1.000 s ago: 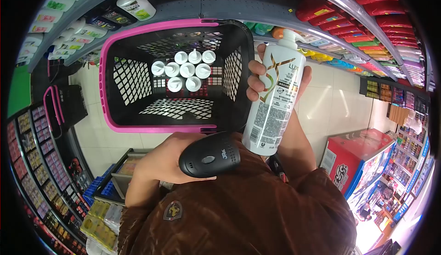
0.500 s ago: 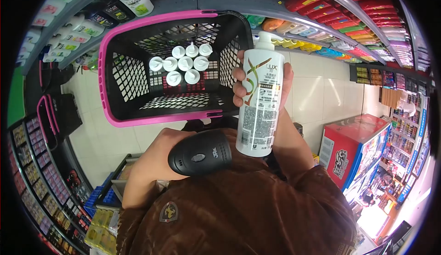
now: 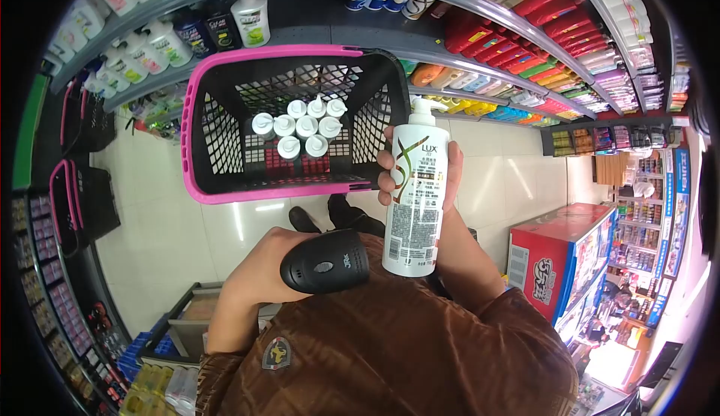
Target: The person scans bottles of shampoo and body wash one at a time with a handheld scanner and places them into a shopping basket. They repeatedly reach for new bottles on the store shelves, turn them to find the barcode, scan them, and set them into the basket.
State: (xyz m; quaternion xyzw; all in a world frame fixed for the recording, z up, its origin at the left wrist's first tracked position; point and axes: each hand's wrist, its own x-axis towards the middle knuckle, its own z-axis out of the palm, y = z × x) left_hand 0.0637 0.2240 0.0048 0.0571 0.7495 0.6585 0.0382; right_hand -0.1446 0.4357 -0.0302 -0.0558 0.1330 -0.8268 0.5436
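Note:
My right hand [image 3: 453, 170] is wrapped round a white LUX pump bottle [image 3: 417, 213], with its fingertips showing on the left side. The bottle stands nearly upright in front of my chest, its printed back label facing me and its pump at the top. Close to my body, my left hand [image 3: 264, 264] grips a black handheld barcode scanner [image 3: 326, 263], whose rounded head points right. Beyond both hands is a black shopping basket with a pink rim [image 3: 192, 127]. Several white pump-top bottles [image 3: 306, 126] stand grouped inside it.
Shelves of pump bottles [image 3: 252, 22] and red packs [image 3: 480, 39] run along the far side. A red and blue chest freezer [image 3: 551, 255] stands on the right. Another black basket with pink handles [image 3: 90, 202] is at the left, over the tiled floor [image 3: 161, 228].
The view has tilted up, so more shelf and floor show, and the basket sits slightly farther right. The pump bottle appears a little lower. Both hands keep their holds.

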